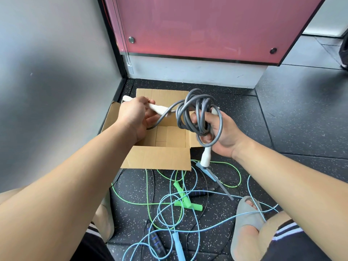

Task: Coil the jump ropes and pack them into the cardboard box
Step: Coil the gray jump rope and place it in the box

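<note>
Head: coil point(197, 110) seemingly around right fingers point(207, 117)

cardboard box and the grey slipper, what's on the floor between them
Tangled green rope, light blue rope and black rope, in the head view.

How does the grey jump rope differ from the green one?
The grey rope is coiled in the right hand; the green rope lies loose and tangled on the floor. The grey rope's cord looks thicker than the green rope's. Its handles are white; the green rope's are green.
</note>
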